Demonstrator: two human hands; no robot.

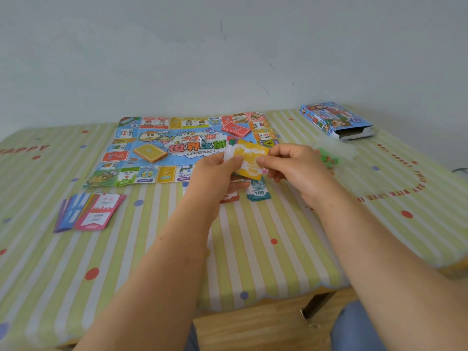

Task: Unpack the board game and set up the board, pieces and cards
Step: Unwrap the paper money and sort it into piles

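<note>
Pale wall at the back, and a table under a green, yellow and white striped cloth (253, 262) with red and purple dots.

- At 8 o'clock from the hands there's a fan of property cards (86, 212), pink one on top and blue ones underneath.
- The paper board (131, 171) lies flat at 11 o'clock. It has a blue middle, cartoon kids and coloured squares round the edge.
- On the board are a yellow deck (150, 152) at its 8 o'clock, a white die (202, 140) near the centre and a red deck (235, 129) at 2 o'clock.
- The left hand (217, 171) grips a bundle of paper money (249, 158), and the right hand (291, 163) pinches the yellow top note. The number on it is blurry.
- At 6 o'clock under the hands lies a teal stack of 100 notes (258, 192).
- A clear bag (331, 155) of green and red bits sits at 3 o'clock.
- The open blue game box (336, 121) is at 1 o'clock.
</note>
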